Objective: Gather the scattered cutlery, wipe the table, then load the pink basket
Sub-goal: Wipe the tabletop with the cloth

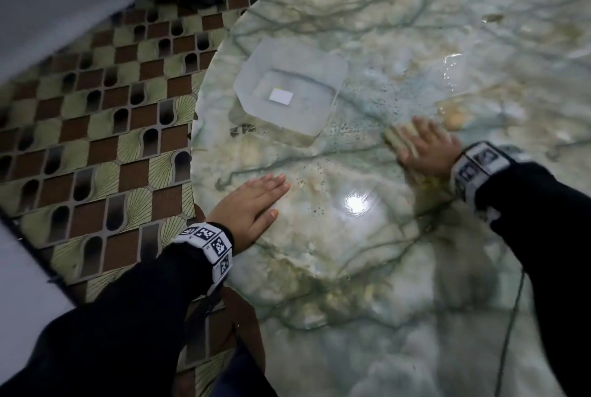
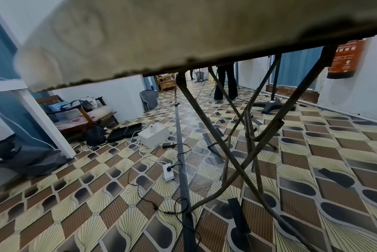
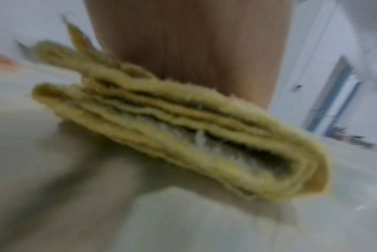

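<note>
In the head view, my right hand [image 1: 425,147] lies flat with straight, spread fingers pressing a folded yellow cloth [image 1: 395,137] onto the round marble-patterned table [image 1: 367,262]. The blurred right wrist view shows the same folded cloth [image 3: 183,133] under my palm [image 3: 194,42]. Near the table's left edge my left hand [image 1: 268,195] rests flat on the tabletop, fingers straight, holding nothing. The left wrist view shows only the table's edge [image 2: 129,37] from below, not the hand. No cutlery or pink basket is in view.
A clear plastic container [image 1: 287,92] with a white label stands on the table beyond my left hand. Dark specks [image 1: 367,108] dot the surface between it and the cloth. A wet shine [image 1: 454,70] lies farther back. Folding table legs [image 2: 226,136] and cables [image 2: 178,162] cross the tiled floor [image 1: 96,140].
</note>
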Motion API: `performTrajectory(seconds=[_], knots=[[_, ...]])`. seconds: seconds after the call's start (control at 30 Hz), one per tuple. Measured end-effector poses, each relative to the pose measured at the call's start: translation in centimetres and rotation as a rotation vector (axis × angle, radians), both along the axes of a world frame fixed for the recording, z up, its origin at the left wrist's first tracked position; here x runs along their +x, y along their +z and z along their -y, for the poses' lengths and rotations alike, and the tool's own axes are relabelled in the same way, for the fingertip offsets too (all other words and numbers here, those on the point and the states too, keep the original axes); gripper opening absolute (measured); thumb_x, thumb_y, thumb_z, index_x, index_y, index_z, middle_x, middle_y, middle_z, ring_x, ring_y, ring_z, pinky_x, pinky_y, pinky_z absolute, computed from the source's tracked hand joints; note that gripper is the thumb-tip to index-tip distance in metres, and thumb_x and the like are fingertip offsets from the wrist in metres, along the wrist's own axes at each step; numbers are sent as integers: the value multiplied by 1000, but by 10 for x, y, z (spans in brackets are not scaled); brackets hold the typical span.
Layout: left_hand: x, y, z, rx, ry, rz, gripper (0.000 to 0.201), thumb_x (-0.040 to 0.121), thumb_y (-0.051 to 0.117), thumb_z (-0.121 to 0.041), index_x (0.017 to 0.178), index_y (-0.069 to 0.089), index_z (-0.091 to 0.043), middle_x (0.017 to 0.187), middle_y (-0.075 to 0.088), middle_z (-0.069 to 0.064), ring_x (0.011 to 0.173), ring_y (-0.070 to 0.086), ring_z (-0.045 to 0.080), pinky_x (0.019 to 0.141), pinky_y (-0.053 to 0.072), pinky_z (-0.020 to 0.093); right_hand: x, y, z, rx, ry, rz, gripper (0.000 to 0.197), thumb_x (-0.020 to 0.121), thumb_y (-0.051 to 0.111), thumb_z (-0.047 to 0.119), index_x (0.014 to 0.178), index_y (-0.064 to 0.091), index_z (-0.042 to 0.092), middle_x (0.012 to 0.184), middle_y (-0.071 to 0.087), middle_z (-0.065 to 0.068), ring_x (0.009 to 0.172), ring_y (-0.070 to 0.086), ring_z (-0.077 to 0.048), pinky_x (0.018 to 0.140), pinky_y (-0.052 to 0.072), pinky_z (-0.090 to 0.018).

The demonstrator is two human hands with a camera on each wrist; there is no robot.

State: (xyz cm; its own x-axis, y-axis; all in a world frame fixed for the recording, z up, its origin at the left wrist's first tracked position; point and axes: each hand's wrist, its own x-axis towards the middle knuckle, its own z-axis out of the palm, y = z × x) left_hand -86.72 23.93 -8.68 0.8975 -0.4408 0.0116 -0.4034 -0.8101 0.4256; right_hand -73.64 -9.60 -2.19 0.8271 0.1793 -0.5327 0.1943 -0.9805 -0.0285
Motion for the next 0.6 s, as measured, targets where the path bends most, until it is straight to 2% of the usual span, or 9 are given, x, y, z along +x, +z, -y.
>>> performTrajectory(seconds=[0.07, 0.13, 0.27, 0.33, 0.4, 0.43, 0.47, 0.53, 0.6], knots=[[0, 0, 0, 23, -1, -7, 57, 92, 24, -43, 143, 33, -19, 149, 26, -7, 138, 20, 6, 113, 4, 19, 35, -6, -9, 39, -95, 58, 66, 98, 33, 44, 150, -4, 24, 157, -15, -10, 144, -10, -33, 116, 0, -49], [0, 0, 0, 33, -4, -12, 58, 92, 22, -42, 144, 32, -19, 150, 24, -7, 138, 19, 6, 113, 3, 18, 46, -12, -39, 54, -51, 65, 66, 98, 33, 45, 150, -3, 24, 156, -14, -12, 144, -8, -36, 115, 2, -51], [1, 2, 1, 42, -7, -15, 58, 91, 20, -39, 144, 32, -18, 150, 24, -7, 137, 16, 5, 112, 0, 16, -11, -17, -86, 60, 214, 41, 68, 97, 30, 50, 149, -8, 29, 156, -19, -4, 144, -14, -29, 114, -5, -52], [0, 2, 1, 36, -8, -17, 58, 91, 20, -38, 144, 31, -18, 149, 23, -7, 137, 15, 5, 111, -1, 15, -59, -12, -77, 18, 373, 9, 67, 93, 18, 58, 147, -15, 33, 150, -30, 1, 142, -20, -23, 114, -5, -50], [-1, 3, 1, 30, -4, -14, 58, 91, 21, -38, 144, 32, -17, 149, 23, -8, 138, 16, 6, 111, -1, 14, -83, -9, -53, -55, 481, -81, 80, 74, -3, 69, 144, -19, 36, 140, -39, 5, 140, -24, -19, 114, -5, -49], [-1, 3, 1, 27, -4, -11, 57, 91, 22, -38, 143, 33, -17, 149, 24, -7, 138, 17, 7, 111, -1, 15, -77, -6, -37, -63, 445, -119, 84, 68, -7, 69, 144, -20, 36, 142, -39, 5, 141, -23, -21, 114, -5, -49], [0, 3, 1, 22, -5, -9, 57, 91, 22, -37, 143, 33, -17, 149, 25, -7, 137, 18, 7, 112, 0, 15, -64, -2, -22, -94, 358, -122, 80, 75, -2, 70, 144, -19, 34, 147, -35, 3, 142, -21, -22, 114, -4, -49], [0, 2, 0, 17, -7, -15, 57, 91, 21, -37, 143, 33, -17, 148, 25, -7, 137, 17, 7, 112, 1, 17, -24, -3, 6, -127, 97, -62, 67, 95, 19, 55, 147, -14, 29, 155, -23, 0, 144, -15, -25, 115, 0, -50], [1, 1, -1, 25, -12, -25, 59, 90, 19, -38, 144, 31, -18, 149, 22, -8, 138, 15, 6, 112, 1, 17, 10, -6, 10, -82, -125, 41, 65, 97, 26, 49, 150, -4, 25, 158, -9, -7, 145, -4, -31, 116, 5, -50]])
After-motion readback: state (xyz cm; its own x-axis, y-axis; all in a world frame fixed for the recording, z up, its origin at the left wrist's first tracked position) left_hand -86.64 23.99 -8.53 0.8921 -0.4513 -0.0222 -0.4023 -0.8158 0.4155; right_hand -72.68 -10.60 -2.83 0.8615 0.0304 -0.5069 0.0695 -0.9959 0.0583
